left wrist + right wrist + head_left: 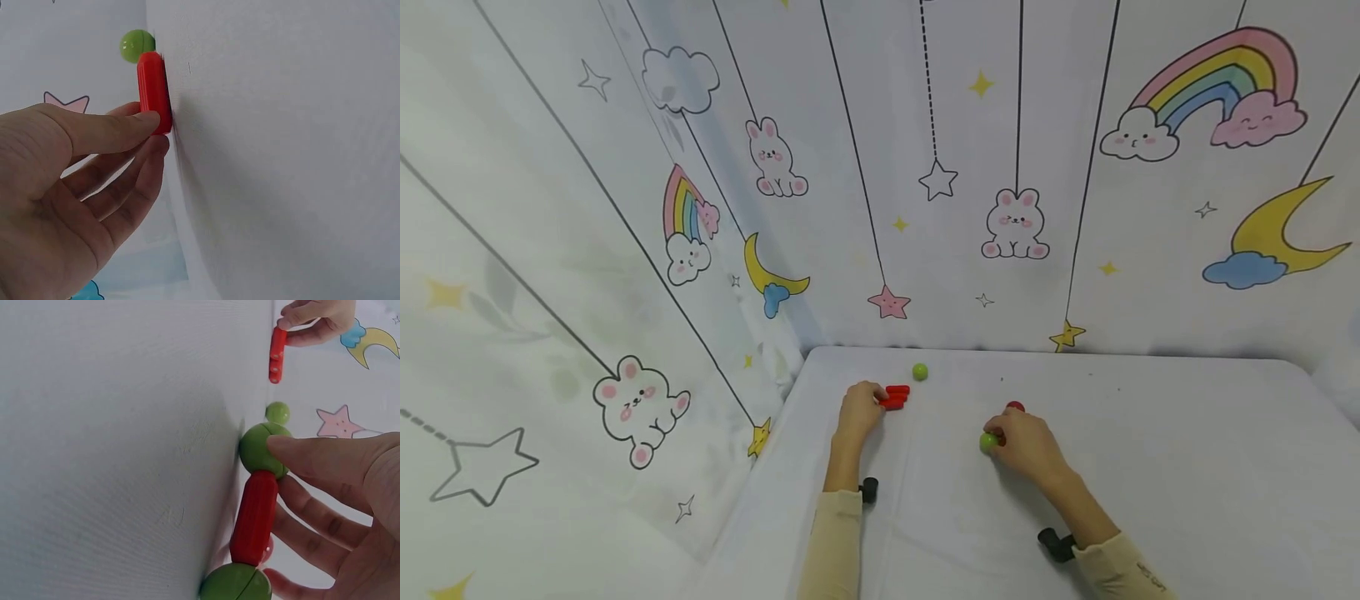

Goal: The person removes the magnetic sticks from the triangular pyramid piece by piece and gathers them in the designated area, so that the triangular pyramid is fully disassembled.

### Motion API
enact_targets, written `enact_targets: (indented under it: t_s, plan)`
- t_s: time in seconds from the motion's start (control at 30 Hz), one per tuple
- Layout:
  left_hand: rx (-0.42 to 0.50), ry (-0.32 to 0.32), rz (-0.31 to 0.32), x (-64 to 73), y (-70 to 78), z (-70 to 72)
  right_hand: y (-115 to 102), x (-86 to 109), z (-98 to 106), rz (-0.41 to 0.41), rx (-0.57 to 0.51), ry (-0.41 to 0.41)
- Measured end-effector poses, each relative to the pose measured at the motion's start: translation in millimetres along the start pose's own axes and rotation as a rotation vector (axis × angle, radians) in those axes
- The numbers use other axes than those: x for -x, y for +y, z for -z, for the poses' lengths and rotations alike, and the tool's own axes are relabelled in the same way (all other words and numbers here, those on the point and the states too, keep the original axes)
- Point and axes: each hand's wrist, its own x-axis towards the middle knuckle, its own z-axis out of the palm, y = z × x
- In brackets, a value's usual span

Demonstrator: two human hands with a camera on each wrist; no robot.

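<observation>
Beige sleeves (831,546) lie nearest me. Beyond them, my right hand (1028,442) pinches one green ball (259,450), joined by a red rod (253,519) to another green ball (234,584); a careless twist could separate them. Just behind, a red ball (1015,406) might roll if knocked. Farther, my left hand (857,410) clamps its fingers on a red stick (153,87) beside other red sticks (898,389); haste may scatter these. Last on the white table (1187,467) is a third green ball (921,372).

I'm seeing open counter (1210,458) stretching from the right hand (1028,442) to the right edge. A lane is running between the red sticks (898,397) and the green ball (988,442) in the right hand. Those sticks are blocking the left hand's (861,408) rightward way; another green ball (920,372) is standing beyond them near the far edge.
</observation>
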Motion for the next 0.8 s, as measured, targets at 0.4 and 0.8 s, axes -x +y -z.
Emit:
enact_targets:
  t_s: [0.4, 0.8]
  plan:
    - [-0.039, -0.021, 0.055, 3.5, 5.5, 8.1, -3.9, 3.0, 2.0, 0.009, -0.042, -0.008]
    - [-0.012, -0.073, -0.092, 15.9, 50.0, 23.2, 1.5, 2.7, 6.4, -0.015, 0.0, -0.017]
